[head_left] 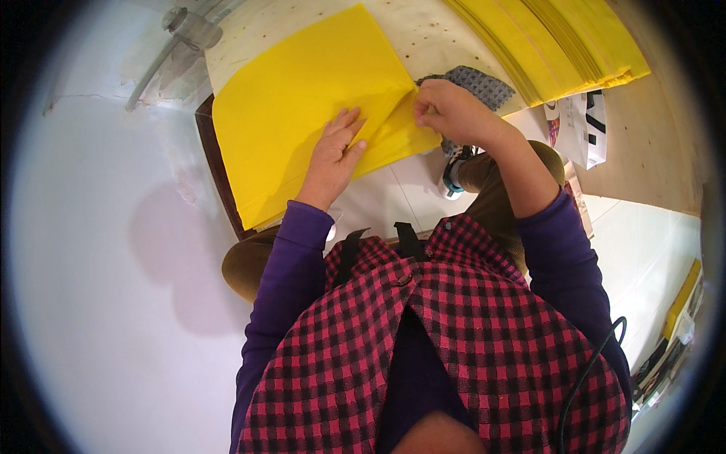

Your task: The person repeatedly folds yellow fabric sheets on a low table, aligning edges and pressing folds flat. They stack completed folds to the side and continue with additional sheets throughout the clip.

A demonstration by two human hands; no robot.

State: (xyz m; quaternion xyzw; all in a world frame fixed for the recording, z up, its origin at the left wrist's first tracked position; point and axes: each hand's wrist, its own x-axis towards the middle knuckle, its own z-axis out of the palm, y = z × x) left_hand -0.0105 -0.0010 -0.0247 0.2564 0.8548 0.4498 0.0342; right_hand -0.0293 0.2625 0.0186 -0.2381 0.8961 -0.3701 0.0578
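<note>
A large yellow sheet (pixel 302 83), which looks like cloth or thick paper, lies on the pale wooden tabletop (pixel 265 30). My left hand (pixel 334 155) rests on it near the front edge, fingers stretched and slightly spread. At the sheet's right corner, my right hand (pixel 457 113) has its fingers curled and pinched on the yellow material. Between my hands the sheet is raised in a crease, and more than one layer shows along the near edge. The fingertips of my right hand are partly hidden by the hand itself.
Folded yellow sheets (pixel 560 45) are stacked at the far right. A grey patterned cloth (pixel 480 85) lies behind my right hand. A white printed bag (pixel 581 132) hangs below the stack. Along the left stands a white wall (pixel 98 227), with a pipe fitting (pixel 193 29) in the far corner.
</note>
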